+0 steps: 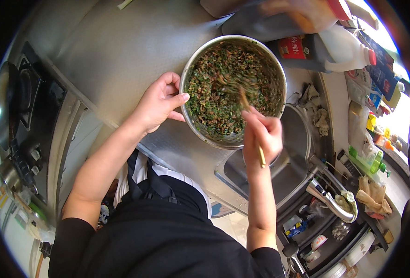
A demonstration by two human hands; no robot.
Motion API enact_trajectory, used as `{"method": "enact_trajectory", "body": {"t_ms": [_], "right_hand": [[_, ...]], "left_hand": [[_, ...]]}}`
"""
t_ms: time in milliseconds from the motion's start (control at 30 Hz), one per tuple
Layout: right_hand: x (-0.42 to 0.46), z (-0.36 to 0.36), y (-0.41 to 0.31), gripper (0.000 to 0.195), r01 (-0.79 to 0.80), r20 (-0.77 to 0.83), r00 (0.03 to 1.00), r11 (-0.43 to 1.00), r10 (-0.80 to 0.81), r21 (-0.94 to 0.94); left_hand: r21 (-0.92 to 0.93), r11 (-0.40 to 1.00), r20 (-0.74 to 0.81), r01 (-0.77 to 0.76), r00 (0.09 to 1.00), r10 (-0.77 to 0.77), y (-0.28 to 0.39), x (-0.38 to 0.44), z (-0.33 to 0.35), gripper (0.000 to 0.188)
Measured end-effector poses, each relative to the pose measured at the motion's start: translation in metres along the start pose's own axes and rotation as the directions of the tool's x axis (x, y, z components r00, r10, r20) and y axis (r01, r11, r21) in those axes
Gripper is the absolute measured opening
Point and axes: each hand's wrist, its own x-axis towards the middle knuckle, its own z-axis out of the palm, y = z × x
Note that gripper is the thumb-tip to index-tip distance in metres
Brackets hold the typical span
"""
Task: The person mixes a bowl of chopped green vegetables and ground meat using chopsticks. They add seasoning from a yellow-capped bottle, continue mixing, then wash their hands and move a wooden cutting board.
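A round stainless steel bowl (pixel 284 78) holds a chopped mixture (pixel 213 90) of green and brownish-pink bits, perhaps minced filling. My left hand (pixel 163 100) grips the bowl's left rim, thumb over the edge and fingers against the outer wall. Above the bowl's near right side, my right hand (pixel 263 133) is closed around thin golden chopsticks or a similar utensil (pixel 261 157). The utensil's far end dips into the mixture, where motion blur hides its tip. Beneath the bowl is a metal countertop (pixel 121 62).
Right of the bowl lies a sink (pixel 295 156) with a faucet (pixel 330 201). Large plastic jugs (pixel 343 48) stand behind the bowl. A dish rack (pixel 330 239) with bowls is at the lower right. On the left are a gas stove (pixel 48 100) and a wok (pixel 5 104).
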Motion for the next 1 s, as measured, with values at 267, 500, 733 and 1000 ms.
{"method": "enact_trajectory", "body": {"t_ms": [267,500,733,1000], "right_hand": [[-0.003,-0.006,-0.003,0.028,-0.047,0.017,0.999,0.999,0.047,0.005],[-0.006,0.0,-0.002,0.022,-0.008,0.042,0.999,0.997,0.005,0.075],[-0.024,0.004,-0.026,0.026,0.032,0.162,0.985,0.99,-0.054,0.136],[-0.036,-0.031,-0.029,0.025,-0.134,0.191,0.971,0.988,0.146,-0.075]], "left_hand": [[-0.001,1.0,0.003,-0.017,1.0,0.017,0.0,0.0,0.001,0.018],[-0.001,1.0,0.015,-0.009,1.0,0.009,0.001,0.001,0.001,0.018],[0.013,1.0,0.019,-0.013,1.0,0.012,0.003,0.001,0.002,0.017],[-0.01,1.0,0.003,-0.024,1.0,0.024,0.0,0.002,-0.002,0.017]]}}
